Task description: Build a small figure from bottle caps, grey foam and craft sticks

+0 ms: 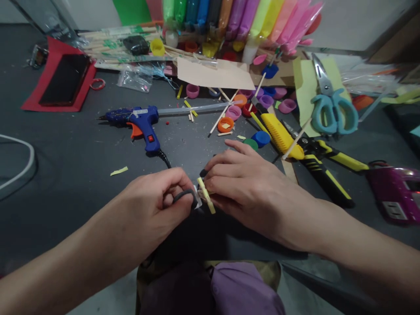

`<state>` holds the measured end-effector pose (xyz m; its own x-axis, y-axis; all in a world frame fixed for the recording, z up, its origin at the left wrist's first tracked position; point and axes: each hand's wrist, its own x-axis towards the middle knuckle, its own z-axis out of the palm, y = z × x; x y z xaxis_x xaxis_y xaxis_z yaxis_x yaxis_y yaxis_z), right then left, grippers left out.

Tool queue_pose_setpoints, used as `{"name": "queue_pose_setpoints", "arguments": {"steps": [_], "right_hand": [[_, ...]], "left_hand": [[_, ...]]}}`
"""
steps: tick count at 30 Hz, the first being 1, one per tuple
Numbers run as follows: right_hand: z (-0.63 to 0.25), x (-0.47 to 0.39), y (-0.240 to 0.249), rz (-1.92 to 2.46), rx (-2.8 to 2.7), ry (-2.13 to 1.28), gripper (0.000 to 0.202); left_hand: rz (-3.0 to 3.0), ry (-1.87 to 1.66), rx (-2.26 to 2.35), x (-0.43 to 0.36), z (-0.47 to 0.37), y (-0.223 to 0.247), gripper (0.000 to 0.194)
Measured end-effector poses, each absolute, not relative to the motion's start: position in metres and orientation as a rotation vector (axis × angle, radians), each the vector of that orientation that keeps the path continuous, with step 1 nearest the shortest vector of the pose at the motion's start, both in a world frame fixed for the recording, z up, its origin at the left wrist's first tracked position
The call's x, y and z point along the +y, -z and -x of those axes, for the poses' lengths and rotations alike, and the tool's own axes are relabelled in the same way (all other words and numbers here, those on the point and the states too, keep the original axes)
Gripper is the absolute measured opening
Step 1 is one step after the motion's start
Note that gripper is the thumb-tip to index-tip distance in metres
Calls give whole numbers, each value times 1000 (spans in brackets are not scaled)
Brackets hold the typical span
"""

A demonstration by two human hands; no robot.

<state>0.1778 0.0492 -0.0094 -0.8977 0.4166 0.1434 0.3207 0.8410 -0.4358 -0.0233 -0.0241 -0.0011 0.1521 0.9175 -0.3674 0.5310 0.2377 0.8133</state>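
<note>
Close to the table's near edge, my left hand [164, 197] pinches a small craft piece between thumb and fingers. That piece has a dark grey curved part [184, 193], a whitish bit and a pale yellow crossbar [206, 195]. My right hand [246, 188] is closed on its other side, just right of the crossbar; its fingertips are partly hidden, and one finger is stretched forward. A blue hot glue gun [141, 122] lies beyond my left hand, a clear glue stick [197, 108] running from its rear.
A yellow utility knife [282, 136], pliers [328, 175] and blue-handled scissors [334, 111] lie to the right, beside a purple power socket [395, 194]. Colourful bottle caps [225, 124] and sticks are scattered mid-table. Far left, a black phone [64, 78] rests on red sheet material.
</note>
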Motion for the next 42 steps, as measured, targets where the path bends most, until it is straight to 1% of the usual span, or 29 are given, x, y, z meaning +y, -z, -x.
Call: {"name": "queue_pose_setpoints", "arguments": {"steps": [3,8,18,23,27,32,34,36,39,42], "right_hand": [[-179,50,9,568,-2785,-536,23],[-181,53,6,569,-2817,-469,23],[-186,70,1,514,-2894,-383,18],[-188,76,1,531,-2915,-321,16],[-191,74,-5,596,-2811,-285,22],[-199,69,-12,678,-2676,-251,23],[-203,68,-14,700,-2648,-235,22],[-210,65,-15,740,-2590,-220,20],[-220,56,-19,769,-2461,-228,14],[-230,39,-19,749,-2457,-304,8]], "left_hand": [[-1502,-450,1549,-25,24,5,11],[-1571,-492,1575,-26,26,3,11],[-981,-584,1534,-17,27,8,19],[-901,-667,1459,-10,30,14,19],[-873,-697,1413,-7,30,16,21],[-787,-720,1338,-3,31,15,28],[-840,-706,1377,0,32,13,33],[-1017,-659,1478,4,31,12,36],[-1469,-559,1608,15,28,14,34],[-1902,-480,1599,29,22,19,33]]}}
